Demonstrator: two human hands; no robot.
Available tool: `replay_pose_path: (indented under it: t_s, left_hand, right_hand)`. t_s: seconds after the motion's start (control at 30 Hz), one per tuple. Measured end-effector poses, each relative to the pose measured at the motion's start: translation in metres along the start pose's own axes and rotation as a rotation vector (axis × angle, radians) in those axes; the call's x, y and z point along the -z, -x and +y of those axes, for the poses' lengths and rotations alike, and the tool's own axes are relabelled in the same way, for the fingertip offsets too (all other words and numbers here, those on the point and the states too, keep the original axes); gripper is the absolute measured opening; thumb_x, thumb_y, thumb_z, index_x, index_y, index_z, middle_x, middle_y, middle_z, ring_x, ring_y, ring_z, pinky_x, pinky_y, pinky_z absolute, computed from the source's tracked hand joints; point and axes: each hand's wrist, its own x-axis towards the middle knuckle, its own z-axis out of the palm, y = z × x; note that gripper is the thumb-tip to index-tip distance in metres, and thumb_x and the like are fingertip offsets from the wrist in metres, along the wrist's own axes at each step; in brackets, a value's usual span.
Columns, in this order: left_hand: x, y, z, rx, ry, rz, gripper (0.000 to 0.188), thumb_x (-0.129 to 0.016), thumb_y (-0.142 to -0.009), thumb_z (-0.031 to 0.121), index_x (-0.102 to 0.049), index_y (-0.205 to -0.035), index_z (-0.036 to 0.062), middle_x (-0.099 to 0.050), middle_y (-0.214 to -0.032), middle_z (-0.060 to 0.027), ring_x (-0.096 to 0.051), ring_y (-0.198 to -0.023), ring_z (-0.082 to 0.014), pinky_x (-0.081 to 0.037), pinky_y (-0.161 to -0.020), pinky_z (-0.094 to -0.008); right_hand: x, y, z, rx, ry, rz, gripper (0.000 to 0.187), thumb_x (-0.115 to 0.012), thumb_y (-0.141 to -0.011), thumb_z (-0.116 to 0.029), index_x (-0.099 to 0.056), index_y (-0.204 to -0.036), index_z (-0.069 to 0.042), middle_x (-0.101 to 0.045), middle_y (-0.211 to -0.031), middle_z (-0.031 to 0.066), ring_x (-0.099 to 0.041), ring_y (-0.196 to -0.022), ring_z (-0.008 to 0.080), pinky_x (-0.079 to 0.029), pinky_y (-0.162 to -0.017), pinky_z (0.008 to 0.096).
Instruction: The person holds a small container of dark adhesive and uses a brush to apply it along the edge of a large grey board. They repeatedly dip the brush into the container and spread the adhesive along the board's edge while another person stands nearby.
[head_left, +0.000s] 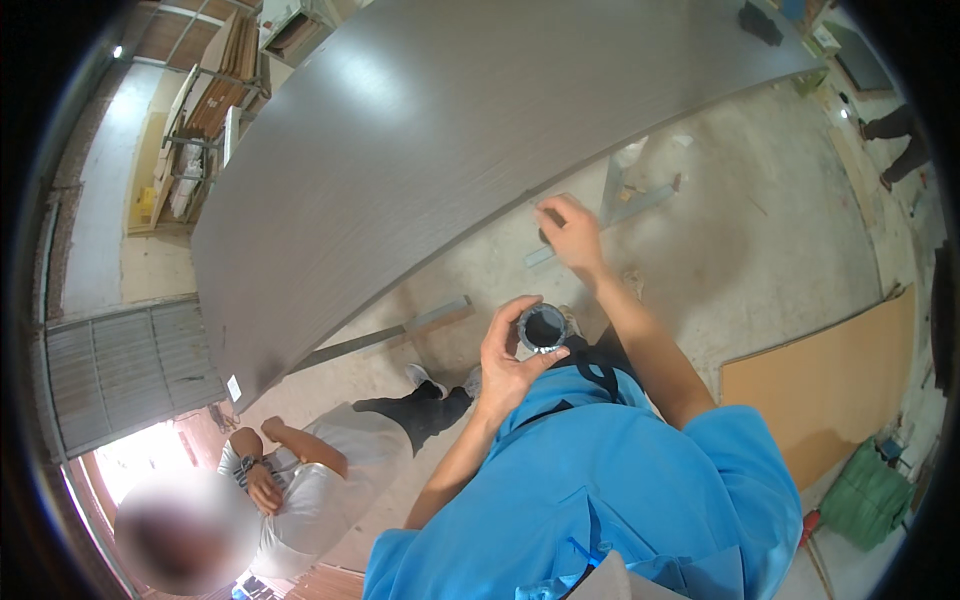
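Note:
My left hand [505, 362] is closed round a short, dark hollow cylinder [542, 328], with its round opening turned up and a greyish rim. Whether it is a cup or a roll cannot be told. My right hand [572, 238] is raised beside the front edge of a large dark grey panel [430, 130]. Its fingers are curled inward, and anything they pinch is hidden. The panel, with a smooth, slightly shiny top, stretches across the upper part of the head view.
At the left stands a person in a white shirt [345, 480], arms folded in front. Metal bars [640, 205] show below the panel. A brown board [820, 385] and a green bundle [868, 492] lie at the right. A dark cloth [760, 24] rests on the panel's far right.

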Motion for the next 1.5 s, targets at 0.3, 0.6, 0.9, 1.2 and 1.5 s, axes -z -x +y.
replay_pose_path:
  t_s: [0.3, 0.6, 0.9, 1.2, 1.5]
  left_hand:
    - [0.001, 0.002, -0.002, 0.013, -0.02, 0.021, 0.076, -0.094, -0.077, -0.004, -0.06, -0.144, 0.0035, -0.062, -0.138, -0.0072, -0.061, -0.127, -0.018, -0.048, -0.112, -0.0338]
    - [0.004, -0.004, -0.005, 0.008, -0.022, -0.012, 0.077, -0.094, -0.076, -0.006, -0.06, -0.145, 0.0035, -0.061, -0.139, -0.0076, -0.061, -0.129, -0.0193, -0.048, -0.112, -0.034]
    - [0.008, -0.008, -0.005, -0.004, -0.042, -0.029, 0.078, -0.094, -0.075, -0.008, -0.06, -0.144, 0.0035, -0.061, -0.138, -0.0072, -0.062, -0.129, -0.0198, -0.049, -0.113, -0.0343]
    - [0.009, -0.012, -0.01, 0.014, -0.027, -0.046, 0.078, -0.094, -0.074, -0.008, -0.06, -0.144, 0.0026, -0.061, -0.139, -0.0073, -0.061, -0.128, -0.0192, -0.048, -0.113, -0.0337]
    - [0.012, -0.012, -0.015, 0.008, -0.054, -0.036, 0.077, -0.096, -0.077, 0.002, -0.058, -0.144, 0.0037, -0.062, -0.144, -0.01, -0.062, -0.128, -0.0192, -0.05, -0.112, -0.0353]
  right_hand:
    - [0.024, -0.022, 0.027, -0.035, 0.018, 0.158, 0.015, -0.079, -0.094, -0.014, -0.077, -0.104, -0.002, -0.077, -0.102, 0.0148, -0.074, -0.091, 0.0327, -0.057, -0.081, 0.0402]
    - [0.05, -0.035, 0.031, -0.105, 0.042, 0.153, 0.016, -0.078, -0.096, -0.016, -0.077, -0.106, -0.003, -0.077, -0.101, 0.012, -0.073, -0.093, 0.0277, -0.056, -0.084, 0.0381]
    - [0.073, -0.06, 0.048, -0.148, 0.071, 0.258, 0.019, -0.078, -0.096, -0.016, -0.076, -0.11, -0.002, -0.077, -0.104, 0.0119, -0.073, -0.097, 0.0236, -0.055, -0.089, 0.0354]
    - [0.057, -0.041, 0.046, 0.005, 0.12, 0.151, 0.013, -0.079, -0.096, -0.013, -0.077, -0.103, -0.004, -0.076, -0.097, 0.0113, -0.074, -0.091, 0.0284, -0.056, -0.082, 0.0384]
    - [0.09, -0.064, 0.065, -0.184, 0.031, 0.318, 0.017, -0.08, -0.095, -0.016, -0.076, -0.104, -0.002, -0.077, -0.102, 0.0125, -0.075, -0.094, 0.0285, -0.056, -0.085, 0.0365]
